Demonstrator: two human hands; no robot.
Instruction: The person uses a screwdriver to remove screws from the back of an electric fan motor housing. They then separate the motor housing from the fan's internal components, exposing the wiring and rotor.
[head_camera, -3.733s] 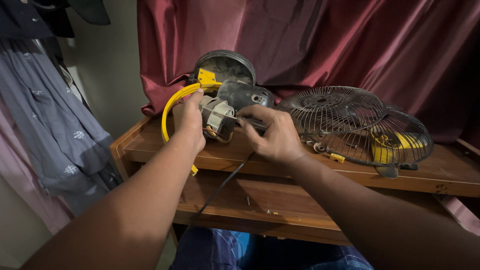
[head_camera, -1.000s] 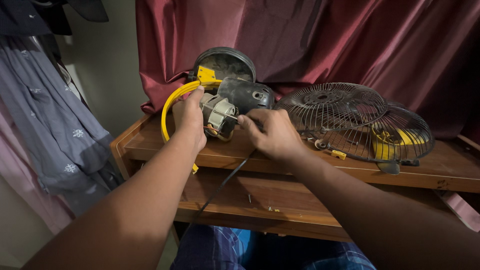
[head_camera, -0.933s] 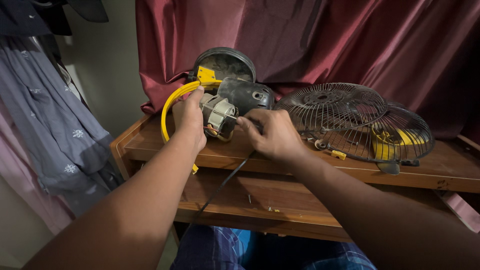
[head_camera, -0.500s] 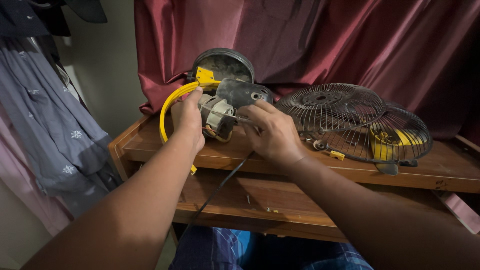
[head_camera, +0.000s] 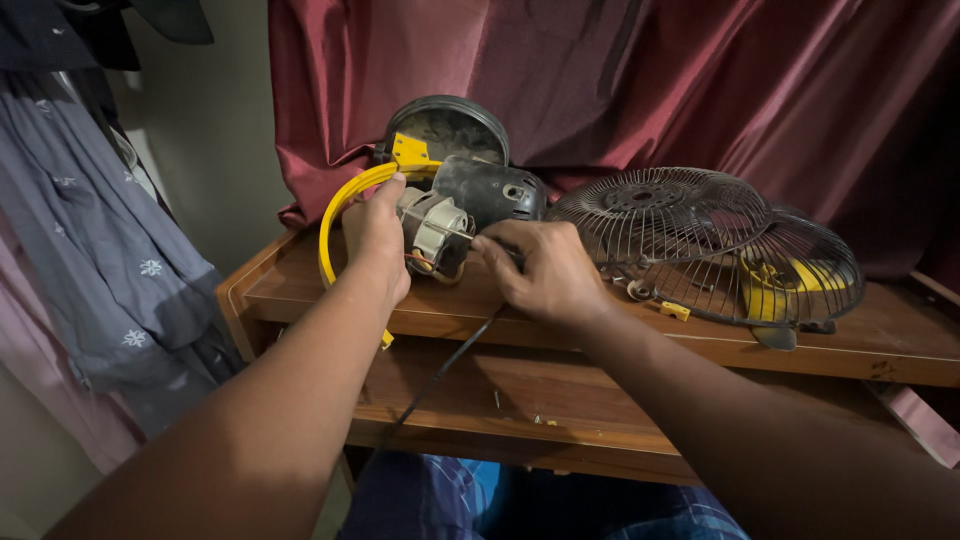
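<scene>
My left hand (head_camera: 375, 235) is wrapped around the bare fan motor (head_camera: 432, 228) at the back left of the wooden desk (head_camera: 700, 345), fingers clenched on its side beside the yellow ring (head_camera: 335, 225). My right hand (head_camera: 540, 270) pinches a thin screwdriver (head_camera: 462, 236) against the motor face. If that tip slips, I reckon it could gouge the windings or jab my left fingers.

Left hand (head_camera: 375, 235): raised, fingers curled, thumb up.
Right hand (head_camera: 545, 270): knuckles up, fingertips apparently pinched.
Forearms: both reaching far.
</scene>
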